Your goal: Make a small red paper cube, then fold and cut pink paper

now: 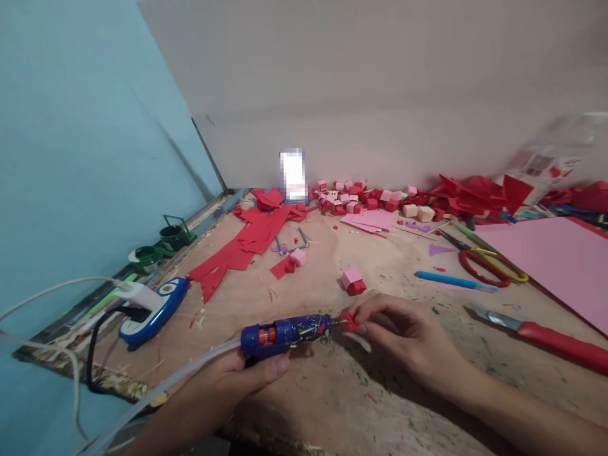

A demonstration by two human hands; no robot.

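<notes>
Low over the front of the wooden table, my left hand (251, 373) is closed around a blue glue gun (289, 334) whose nozzle points right. A long translucent glue stick (199, 358) runs out of its back end. Between the thumb and fingertips of my right hand (403, 329) is a small red paper piece (349, 320), right at the nozzle's tip; whether they touch I cannot tell. Just beyond my right fingers sits a small pink and red paper cube (353, 282).
Red paper strips (247, 244) lie left of centre, with many small cubes (346, 197) behind. On the right are a red-handled knife (560, 342), a blue pen (456, 281), scissors (494, 266) and pink sheets (551, 259). A blue-white power strip (159, 313) stands left.
</notes>
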